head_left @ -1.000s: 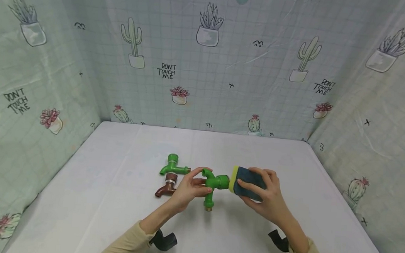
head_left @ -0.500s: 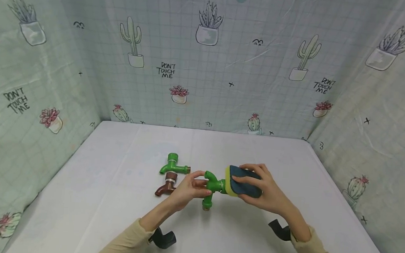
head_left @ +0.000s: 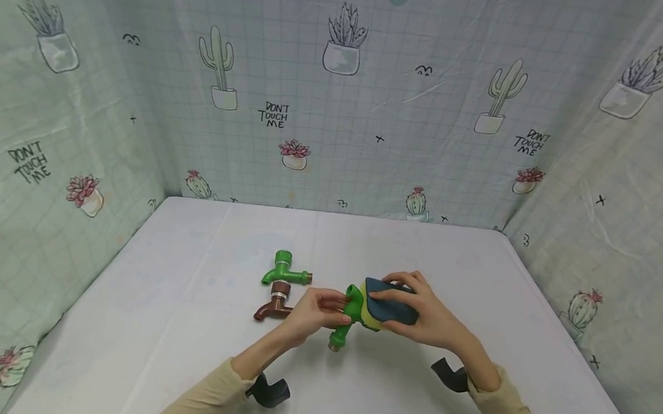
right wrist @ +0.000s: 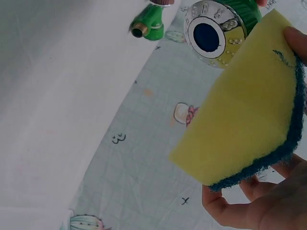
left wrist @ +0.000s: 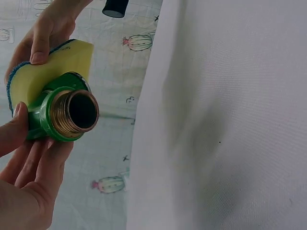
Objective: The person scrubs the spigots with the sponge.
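Observation:
Above the table's middle, my left hand point(head_left: 314, 317) pinches a green plastic faucet point(head_left: 337, 339) between thumb and fingers. Its spout tips upward, and the threaded brass end point(left wrist: 79, 112) faces the left wrist camera. My right hand point(head_left: 435, 320) grips a sponge point(head_left: 391, 301) with a yellow foam side and a dark blue scouring side. The yellow foam point(right wrist: 240, 105) lies against the faucet's knob side, covering much of it in the head view. From the right wrist, the knob's silver face point(right wrist: 206, 37) with a dark blue centre shows beside the foam.
A second green faucet point(head_left: 282, 273) lies on the white table point(head_left: 186, 350), left of my hands. Just in front of it is a brown faucet point(head_left: 274, 308), partly behind my left hand. Cactus-print cloth point(head_left: 379, 172) walls the back and both sides.
My right hand has brought the sponge leftward from the knob's end onto the faucet's side. The faucet has turned in my left hand, its threaded end swinging left.

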`<state>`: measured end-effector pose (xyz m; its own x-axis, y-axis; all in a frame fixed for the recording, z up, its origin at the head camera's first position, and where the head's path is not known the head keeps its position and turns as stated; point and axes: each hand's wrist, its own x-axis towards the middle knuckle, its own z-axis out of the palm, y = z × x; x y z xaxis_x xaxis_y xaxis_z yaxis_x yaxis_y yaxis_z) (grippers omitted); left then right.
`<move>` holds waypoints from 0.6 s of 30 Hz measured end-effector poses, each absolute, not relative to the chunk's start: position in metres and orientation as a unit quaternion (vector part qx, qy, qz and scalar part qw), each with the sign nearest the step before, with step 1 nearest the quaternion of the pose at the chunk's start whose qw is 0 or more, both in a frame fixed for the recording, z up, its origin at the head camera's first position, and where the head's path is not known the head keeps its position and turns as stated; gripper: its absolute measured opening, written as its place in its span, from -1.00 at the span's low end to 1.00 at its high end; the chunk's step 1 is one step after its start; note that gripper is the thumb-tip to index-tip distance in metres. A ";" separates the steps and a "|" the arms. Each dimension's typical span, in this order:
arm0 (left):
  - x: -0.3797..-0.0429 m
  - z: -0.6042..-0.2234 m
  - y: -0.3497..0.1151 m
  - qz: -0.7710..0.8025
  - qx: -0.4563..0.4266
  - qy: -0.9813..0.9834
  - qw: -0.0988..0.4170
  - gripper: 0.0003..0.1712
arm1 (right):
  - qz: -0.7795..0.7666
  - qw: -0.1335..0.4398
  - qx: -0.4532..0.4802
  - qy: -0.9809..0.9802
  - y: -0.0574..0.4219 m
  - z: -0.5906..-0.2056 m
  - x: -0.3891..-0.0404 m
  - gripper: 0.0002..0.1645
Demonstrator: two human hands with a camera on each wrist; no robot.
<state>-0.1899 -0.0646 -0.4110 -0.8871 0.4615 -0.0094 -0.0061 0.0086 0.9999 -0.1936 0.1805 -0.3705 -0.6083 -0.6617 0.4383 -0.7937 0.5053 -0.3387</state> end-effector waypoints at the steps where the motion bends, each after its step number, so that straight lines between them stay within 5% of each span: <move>1: -0.189 -0.412 -0.064 0.686 0.165 0.687 0.173 -0.57 | 0.260 0.135 0.423 -0.857 0.180 -0.371 -0.194 -0.46; 18: -0.185 -0.417 -0.059 0.699 0.176 0.659 0.214 -0.58 | 0.173 0.266 0.464 -0.827 0.161 -0.368 -0.198 -0.47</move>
<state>-0.1846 -0.0587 -0.4171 -0.8457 0.5324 -0.0358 -0.0674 -0.0400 0.9969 -0.1980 0.1605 -0.3683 -0.4290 -0.6754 0.5999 -0.8589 0.5107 -0.0391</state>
